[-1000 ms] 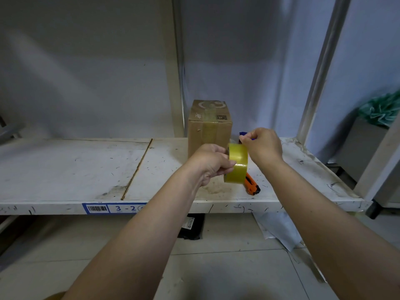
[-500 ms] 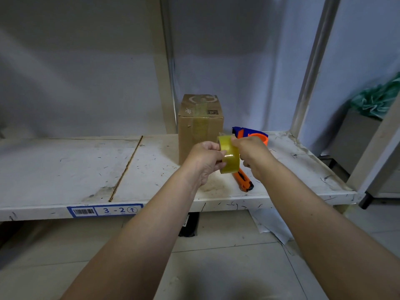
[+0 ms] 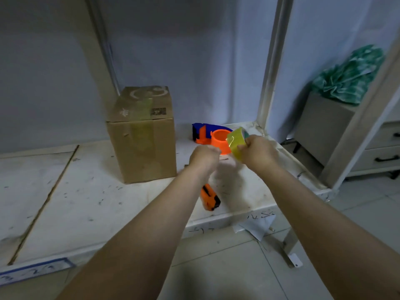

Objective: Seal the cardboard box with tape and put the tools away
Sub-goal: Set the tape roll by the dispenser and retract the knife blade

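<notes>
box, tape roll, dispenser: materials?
Box: brown cardboard, matte, creased edges, a glossy tape strip over its top seam. Tape roll in the right hand: likely clear yellowish plastic film, shiny glints. Dispenser: probably moulded plastic, smooth orange and blue.

Yellow tape roll (image 3: 236, 144), brown box (image 3: 142, 146), orange-blue dispenser (image 3: 213, 137)

Dim rm: scuffed white shelf (image 3: 65, 202), tiled floor (image 3: 238, 267), drawer cabinet (image 3: 381, 148).
</notes>
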A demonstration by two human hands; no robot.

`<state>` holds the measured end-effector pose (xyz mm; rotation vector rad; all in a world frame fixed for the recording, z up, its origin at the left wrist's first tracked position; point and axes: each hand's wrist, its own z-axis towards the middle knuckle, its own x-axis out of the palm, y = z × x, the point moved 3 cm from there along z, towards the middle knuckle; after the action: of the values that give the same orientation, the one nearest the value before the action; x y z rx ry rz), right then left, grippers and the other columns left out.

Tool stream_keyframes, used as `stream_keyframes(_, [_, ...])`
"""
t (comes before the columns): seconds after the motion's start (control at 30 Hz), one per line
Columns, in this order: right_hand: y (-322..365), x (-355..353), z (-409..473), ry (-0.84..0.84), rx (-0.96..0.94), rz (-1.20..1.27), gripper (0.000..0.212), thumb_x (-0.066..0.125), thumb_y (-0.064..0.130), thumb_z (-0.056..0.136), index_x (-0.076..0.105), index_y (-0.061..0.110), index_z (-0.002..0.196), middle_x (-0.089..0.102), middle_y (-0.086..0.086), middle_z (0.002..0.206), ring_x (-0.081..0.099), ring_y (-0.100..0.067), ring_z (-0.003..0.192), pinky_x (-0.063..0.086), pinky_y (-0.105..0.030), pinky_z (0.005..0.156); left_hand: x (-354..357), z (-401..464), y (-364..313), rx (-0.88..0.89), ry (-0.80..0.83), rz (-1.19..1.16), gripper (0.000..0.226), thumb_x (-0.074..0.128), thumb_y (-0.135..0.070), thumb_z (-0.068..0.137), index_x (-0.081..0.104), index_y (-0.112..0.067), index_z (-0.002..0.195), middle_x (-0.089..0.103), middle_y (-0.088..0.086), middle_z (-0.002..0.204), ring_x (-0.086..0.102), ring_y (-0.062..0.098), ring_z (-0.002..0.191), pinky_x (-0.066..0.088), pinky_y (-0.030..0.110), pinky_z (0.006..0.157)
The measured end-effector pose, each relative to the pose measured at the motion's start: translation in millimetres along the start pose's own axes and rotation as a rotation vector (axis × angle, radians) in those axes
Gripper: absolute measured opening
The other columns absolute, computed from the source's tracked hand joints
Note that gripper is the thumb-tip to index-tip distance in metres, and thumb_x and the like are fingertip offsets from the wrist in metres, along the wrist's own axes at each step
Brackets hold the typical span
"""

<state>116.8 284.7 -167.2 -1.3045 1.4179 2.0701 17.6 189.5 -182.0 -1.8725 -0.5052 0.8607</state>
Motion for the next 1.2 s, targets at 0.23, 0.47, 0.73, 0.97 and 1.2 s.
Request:
stream_keyframes(0.23, [-40,21,68,-0.115,0.032,-0.305,0.03,0.056,0.012,0.088,0.061,0.013,0.117,0.062,-0.015,0.119,0.057,-0.035,0.112,0.045,-0.034,0.088,19,56,2,0.09,-0.132,0.257,0.028,0.043,-0.016,0.094,0.067,-0.01,0.108,0.065,0.017,0.115,0.059,0.036,0.109,0.05,0.04,0.089])
stream_keyframes(0.47, [-50,48,100,-0.117,-0.042,-0.425,0.033,0.056,0.008,0.088,0.061,0.014,0.12,0.062,-0.013,0.12,0.061,-0.032,0.107,0.047,-0.03,0.081,25,80,9,0.107,-0.184,0.367,0.028,0.041,-0.02,0.098,0.066,-0.016,0.11,0.067,0.007,0.112,0.061,0.029,0.103,0.053,0.041,0.09])
stream_keyframes(0.73, [-48,57,95,-0.095,-0.093,-0.493,0.038,0.051,0.004,0.089,0.054,0.012,0.126,0.051,-0.013,0.126,0.06,-0.034,0.105,0.042,-0.033,0.072,19,77,9,0.135,-0.174,0.396,0.022,0.047,-0.015,0.096,0.064,-0.019,0.108,0.065,0.004,0.112,0.06,0.026,0.103,0.055,0.042,0.088])
stream_keyframes(0.97, [-21,49,51,-0.211,-0.182,-0.259,0.035,0.047,0.0,0.085,0.049,0.009,0.119,0.047,-0.019,0.121,0.058,-0.041,0.096,0.036,-0.036,0.066,1,48,8,0.154,-0.196,0.312,0.024,0.045,-0.01,0.094,0.065,-0.017,0.106,0.064,0.006,0.113,0.059,0.027,0.102,0.051,0.033,0.081])
stream_keyframes(1.2, [6,67,2,-0.046,-0.309,-0.233,0.029,0.043,0.029,0.097,0.054,0.005,0.11,0.062,-0.019,0.109,0.059,-0.038,0.1,0.04,-0.037,0.069,-20,5,17,0.121,-0.219,0.229,0.019,0.047,-0.009,0.09,0.061,-0.02,0.085,0.067,0.008,0.099,0.062,0.03,0.095,0.051,0.034,0.082])
